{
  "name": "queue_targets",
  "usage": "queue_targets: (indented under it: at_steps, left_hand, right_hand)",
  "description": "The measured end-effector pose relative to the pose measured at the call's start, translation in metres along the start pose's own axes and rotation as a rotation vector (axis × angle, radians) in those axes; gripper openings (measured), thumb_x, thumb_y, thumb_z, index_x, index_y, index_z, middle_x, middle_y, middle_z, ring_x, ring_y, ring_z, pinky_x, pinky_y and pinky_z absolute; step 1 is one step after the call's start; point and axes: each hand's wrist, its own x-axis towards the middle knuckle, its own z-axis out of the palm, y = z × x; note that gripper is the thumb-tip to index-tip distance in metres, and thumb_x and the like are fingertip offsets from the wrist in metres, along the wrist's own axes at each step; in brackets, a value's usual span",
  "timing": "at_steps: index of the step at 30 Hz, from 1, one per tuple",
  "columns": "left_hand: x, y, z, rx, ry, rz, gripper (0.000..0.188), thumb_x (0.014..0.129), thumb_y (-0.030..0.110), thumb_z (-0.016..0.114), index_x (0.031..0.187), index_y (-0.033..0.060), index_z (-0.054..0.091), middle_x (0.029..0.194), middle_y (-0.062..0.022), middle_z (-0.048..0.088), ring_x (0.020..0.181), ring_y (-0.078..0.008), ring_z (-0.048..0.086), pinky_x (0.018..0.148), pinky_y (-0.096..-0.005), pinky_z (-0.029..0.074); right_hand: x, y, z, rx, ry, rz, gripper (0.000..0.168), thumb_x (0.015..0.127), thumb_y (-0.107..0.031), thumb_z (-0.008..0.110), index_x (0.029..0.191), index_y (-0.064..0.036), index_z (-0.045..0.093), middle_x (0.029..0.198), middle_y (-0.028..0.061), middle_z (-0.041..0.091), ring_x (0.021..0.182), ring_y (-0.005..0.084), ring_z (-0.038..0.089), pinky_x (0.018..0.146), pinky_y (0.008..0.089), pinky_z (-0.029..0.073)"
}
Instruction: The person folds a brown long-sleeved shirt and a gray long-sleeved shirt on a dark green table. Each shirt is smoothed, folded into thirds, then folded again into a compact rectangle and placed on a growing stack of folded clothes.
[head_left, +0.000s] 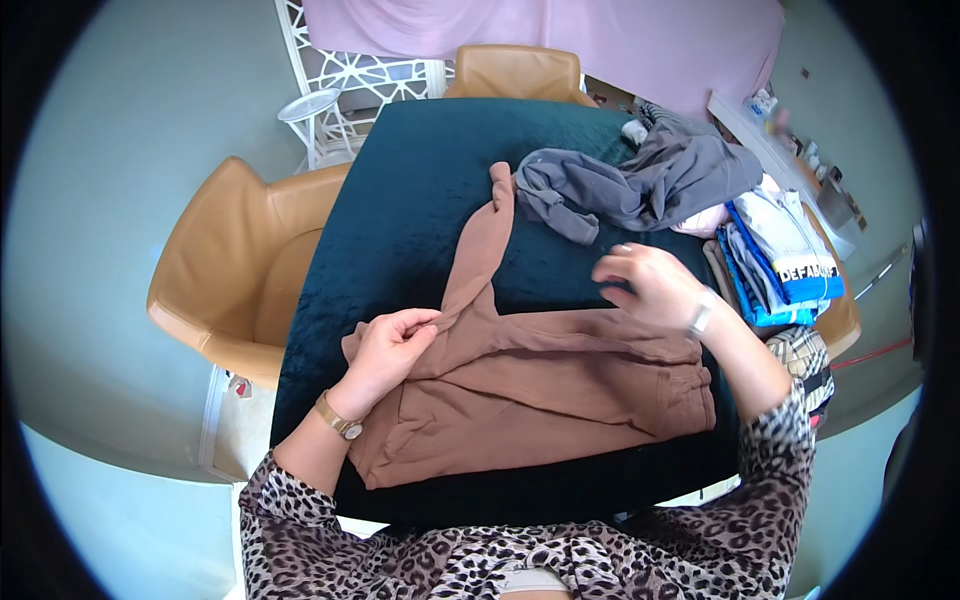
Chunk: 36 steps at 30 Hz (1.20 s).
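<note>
A brown long-sleeved garment (525, 390), perhaps a sweatshirt, lies sideways across the dark teal velvet tablecloth (420, 150). One sleeve (480, 240) stretches away from me towards the far side, its cuff twisted. Between thumb and fingers, my left hand (394, 341) pinches the brown fabric near the base of that sleeve. My right hand (649, 285), slightly blurred, hovers over the garment's far right edge with fingers bent, thumb apart and nothing in its grasp. Creases run along the garment, and a gathered band (701, 397) shows at its right end.
Crumpled grey clothing (637, 180) lies at the far right. Beside it rises a stack of folded clothes (780, 255), with checked fabric (802, 352) nearer me. Tan chairs stand left (247, 262) and beyond the table (517, 71). A small white side table (309, 105) is back left.
</note>
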Motion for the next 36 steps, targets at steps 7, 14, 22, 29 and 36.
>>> queue_targets:
  at_steps: [7, 14, 22, 29, 36]
  left_hand:
    - [-0.001, 0.013, 0.003, 0.129, 0.048, 0.068, 0.014, 0.102, 0.017, 0.065, 0.104, 0.0045, 0.072, 0.068, 0.0085, 0.059, 0.061, 0.0006, 0.045, 0.054, -0.0223, 0.035]
    - [-0.001, 0.011, -0.005, 0.092, 0.042, -0.037, 0.012, 0.104, 0.017, 0.062, 0.1, 0.0061, 0.067, 0.07, 0.0123, 0.051, 0.063, 0.0017, 0.04, 0.056, -0.0212, 0.031]
    - [-0.008, 0.038, -0.052, -0.318, -0.204, -0.304, 0.031, 0.107, 0.031, 0.055, 0.102, 0.0044, 0.07, 0.081, -0.0032, 0.069, 0.065, -0.0095, 0.063, 0.058, -0.0213, 0.052]
    - [0.003, 0.016, -0.042, -0.051, -0.26, -0.085, 0.012, 0.099, 0.014, 0.067, 0.099, 0.0026, 0.069, 0.081, -0.0054, 0.073, 0.065, -0.0101, 0.068, 0.058, -0.0234, 0.055]
    - [-0.002, 0.02, -0.047, 0.609, -0.321, 0.184, 0.029, 0.086, 0.023, 0.082, 0.096, 0.0008, 0.068, 0.077, -0.0056, 0.07, 0.068, -0.0193, 0.067, 0.067, -0.033, 0.055]
  right_hand:
    - [0.143, 0.021, 0.083, -0.299, -0.01, -0.343, 0.04, 0.075, -0.017, 0.079, 0.114, -0.015, 0.071, 0.121, 0.0067, 0.065, 0.118, 0.0287, 0.058, 0.098, 0.0429, 0.049]
    - [0.181, 0.036, 0.098, 0.187, 0.435, -0.322, 0.013, 0.079, 0.0, 0.065, 0.09, -0.007, 0.066, 0.08, 0.0127, 0.066, 0.077, 0.0344, 0.067, 0.071, 0.0403, 0.056]
    - [0.09, -0.068, -0.023, 0.579, 0.405, -0.144, 0.015, 0.097, -0.002, 0.064, 0.112, -0.002, 0.068, 0.099, 0.0047, 0.071, 0.088, 0.0116, 0.068, 0.079, 0.0262, 0.056]
    - [-0.013, -0.143, -0.013, 0.227, 0.023, -0.536, 0.013, 0.084, -0.017, 0.083, 0.089, -0.009, 0.074, 0.078, 0.0026, 0.069, 0.063, 0.021, 0.068, 0.054, 0.0336, 0.054]
    - [-0.047, -0.162, -0.045, 0.39, -0.054, -0.549, 0.014, 0.085, -0.019, 0.085, 0.093, -0.01, 0.078, 0.067, 0.0002, 0.059, 0.052, 0.0214, 0.059, 0.045, 0.0367, 0.041]
